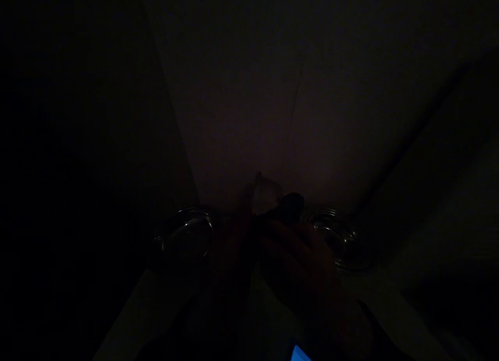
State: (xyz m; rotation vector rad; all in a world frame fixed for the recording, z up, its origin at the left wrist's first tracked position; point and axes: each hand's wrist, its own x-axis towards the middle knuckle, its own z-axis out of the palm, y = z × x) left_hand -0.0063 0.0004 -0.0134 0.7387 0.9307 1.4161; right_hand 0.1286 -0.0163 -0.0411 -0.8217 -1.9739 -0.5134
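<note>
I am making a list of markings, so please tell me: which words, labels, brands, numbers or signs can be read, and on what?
None can be read: the picture is very dark. Any marking on the dark object or lit blue screen is indistinguishable.

Light very low; finishes read from highlights. Clock from view centre. At 8, dish [195,210]: hard, smooth, glossy, metal-like. At 4, second dish [331,212]: same bright gloss on its rims. At 12, panel [234,90]: matt, one thin dark line. Near centre: pale piece [267,195], dull, material unclear; dark item [292,204], matt. At 5, screen [299,353]: smooth, glowing blue.
</note>
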